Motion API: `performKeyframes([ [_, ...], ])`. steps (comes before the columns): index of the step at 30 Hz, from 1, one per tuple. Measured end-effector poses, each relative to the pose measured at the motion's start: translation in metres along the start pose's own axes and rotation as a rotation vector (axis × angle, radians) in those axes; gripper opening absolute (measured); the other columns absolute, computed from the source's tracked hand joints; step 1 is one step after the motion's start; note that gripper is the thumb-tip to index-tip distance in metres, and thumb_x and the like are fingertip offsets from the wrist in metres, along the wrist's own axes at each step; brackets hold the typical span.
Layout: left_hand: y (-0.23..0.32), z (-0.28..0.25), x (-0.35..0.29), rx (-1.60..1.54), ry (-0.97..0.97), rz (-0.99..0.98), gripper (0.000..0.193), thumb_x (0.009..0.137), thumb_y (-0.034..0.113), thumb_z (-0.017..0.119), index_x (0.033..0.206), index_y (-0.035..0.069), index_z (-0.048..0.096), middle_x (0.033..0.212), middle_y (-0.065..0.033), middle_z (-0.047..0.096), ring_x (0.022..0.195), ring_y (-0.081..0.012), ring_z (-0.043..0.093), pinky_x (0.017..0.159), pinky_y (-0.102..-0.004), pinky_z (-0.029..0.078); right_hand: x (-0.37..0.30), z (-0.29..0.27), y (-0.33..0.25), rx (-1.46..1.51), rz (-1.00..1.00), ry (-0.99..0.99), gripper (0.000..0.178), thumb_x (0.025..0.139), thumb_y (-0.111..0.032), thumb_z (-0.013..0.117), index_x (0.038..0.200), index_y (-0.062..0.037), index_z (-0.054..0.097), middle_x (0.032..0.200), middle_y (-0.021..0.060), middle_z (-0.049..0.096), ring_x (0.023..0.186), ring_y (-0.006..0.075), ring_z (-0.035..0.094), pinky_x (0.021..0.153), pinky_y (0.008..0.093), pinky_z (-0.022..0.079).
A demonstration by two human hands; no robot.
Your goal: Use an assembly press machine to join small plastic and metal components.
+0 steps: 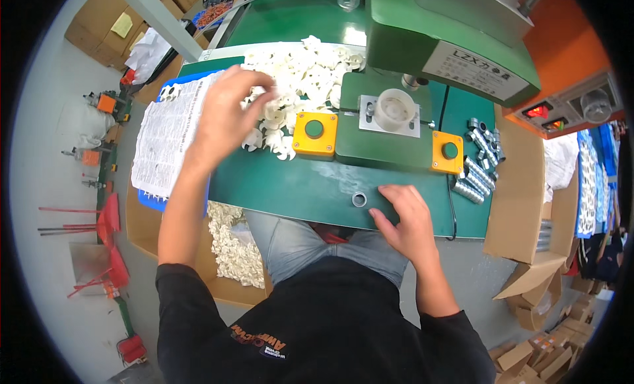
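Note:
My left hand [231,110] is raised between a blue tray [153,200] and a heap of white plastic parts [310,73]. Its thumb and forefinger are curved with a gap between them, and I see nothing held there. My right hand [408,220] rests at the front of the green table [284,192], thumb and fingers apart. Just left of its thumb stands a small grey metal ring [358,199]. Beyond is a green press [386,143] with a round translucent cup-like piece [396,110] on its metal plate.
Yellow button boxes [316,134] [447,152] flank the press base. Several metal sleeves [475,179] lie at the right by a black cable [453,215]. Printed paper [165,139] covers the blue tray. Below the table, a carton holds cream parts [234,248]. Another carton [518,186] stands right.

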State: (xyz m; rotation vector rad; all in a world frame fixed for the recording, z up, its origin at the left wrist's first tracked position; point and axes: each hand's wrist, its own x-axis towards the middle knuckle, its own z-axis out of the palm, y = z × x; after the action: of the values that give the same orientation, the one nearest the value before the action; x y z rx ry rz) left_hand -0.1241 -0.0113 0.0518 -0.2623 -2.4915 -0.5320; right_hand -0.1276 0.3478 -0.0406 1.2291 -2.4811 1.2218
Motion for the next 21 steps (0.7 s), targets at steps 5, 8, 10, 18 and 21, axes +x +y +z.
performKeyframes([
  [5, 0.08, 0.062, 0.043, 0.057, 0.012, 0.537, 0.026, 0.072, 0.003, 0.069, 0.098, 0.005, 0.069, 0.097, -0.0071, 0.07, 0.083, -0.0253, 0.064, 0.073, -0.0373, 0.053, 0.0, -0.005, -0.003, 0.021, -0.01, 0.076, 0.043, 0.076, -0.005, 0.086, 0.114, 0.0001, 0.067, 0.11, 0.0158, 0.07, 0.095, 0.0359, 0.066, 0.084, 0.0433, 0.054],
  [8, 0.092, 0.086, 0.051, 0.091, -0.026, 0.613, 0.029, 0.073, 0.009, 0.067, 0.102, 0.005, 0.067, 0.099, -0.006, 0.067, 0.083, -0.0256, 0.063, 0.072, -0.0373, 0.053, -0.003, -0.014, -0.007, -0.002, 0.003, 0.106, 0.042, 0.076, -0.005, 0.086, 0.114, 0.0002, 0.068, 0.11, 0.0162, 0.07, 0.094, 0.0366, 0.066, 0.083, 0.0434, 0.055],
  [10, 0.092, 0.09, 0.059, 0.14, -0.01, 0.626, 0.028, 0.073, 0.009, 0.067, 0.101, 0.004, 0.066, 0.096, -0.0053, 0.065, 0.084, -0.0253, 0.062, 0.074, -0.0377, 0.054, -0.01, -0.019, -0.004, -0.02, 0.026, 0.123, 0.042, 0.076, -0.005, 0.085, 0.114, 0.0004, 0.068, 0.11, 0.0164, 0.07, 0.094, 0.0368, 0.066, 0.082, 0.0433, 0.055],
  [18, 0.08, 0.107, 0.056, -0.096, -0.046, 0.523, 0.02, 0.071, 0.005, 0.068, 0.091, 0.004, 0.068, 0.091, -0.0081, 0.064, 0.089, -0.0295, 0.061, 0.076, -0.0417, 0.056, -0.017, -0.022, 0.007, -0.015, 0.064, 0.134, 0.041, 0.077, -0.005, 0.085, 0.114, 0.0013, 0.067, 0.11, 0.0176, 0.071, 0.094, 0.0377, 0.067, 0.083, 0.0429, 0.055],
  [21, 0.08, 0.105, 0.056, -0.127, -0.045, 0.477, 0.019, 0.072, 0.003, 0.068, 0.091, 0.005, 0.068, 0.094, -0.0088, 0.066, 0.091, -0.0314, 0.063, 0.077, -0.0428, 0.056, -0.013, -0.024, 0.01, -0.015, 0.052, 0.146, 0.041, 0.078, -0.005, 0.084, 0.114, 0.0013, 0.067, 0.11, 0.0177, 0.071, 0.094, 0.0378, 0.067, 0.083, 0.043, 0.056],
])
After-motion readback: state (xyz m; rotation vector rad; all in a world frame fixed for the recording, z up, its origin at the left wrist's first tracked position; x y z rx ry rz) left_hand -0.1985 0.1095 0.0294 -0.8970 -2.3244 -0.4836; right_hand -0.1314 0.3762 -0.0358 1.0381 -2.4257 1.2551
